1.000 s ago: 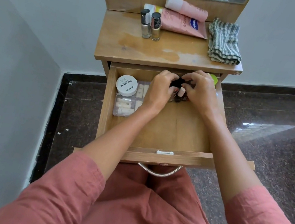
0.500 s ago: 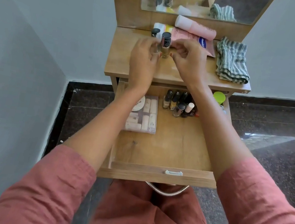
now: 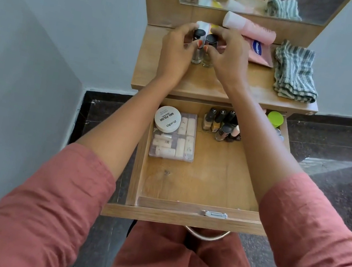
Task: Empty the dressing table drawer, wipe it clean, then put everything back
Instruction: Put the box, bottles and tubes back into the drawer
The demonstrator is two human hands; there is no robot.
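Note:
The drawer (image 3: 180,215) of the dressing table stands pulled out. In it lie a white round nail polish jar (image 3: 167,118) on a clear box of small tubes (image 3: 175,142), a cluster of nail polish bottles (image 3: 221,123) and a green-lidded jar (image 3: 275,119). Two black-capped nail polish bottles stand side by side on the tabletop (image 3: 236,85). My left hand (image 3: 177,49) pinches the left bottle (image 3: 196,58) at its neck. My right hand (image 3: 227,55) pinches the right bottle (image 3: 207,61) the same way.
Behind my hands two pink tubes (image 3: 251,28) lie against the mirror frame (image 3: 164,3). A folded striped cloth (image 3: 294,74) sits on the right of the tabletop. A grey wall runs close along the left, with dark stone floor (image 3: 342,147) on the right.
A second ago both hands were in the drawer at the cluster of bottles. They have risen to the tabletop and closed around the two bottles standing there.

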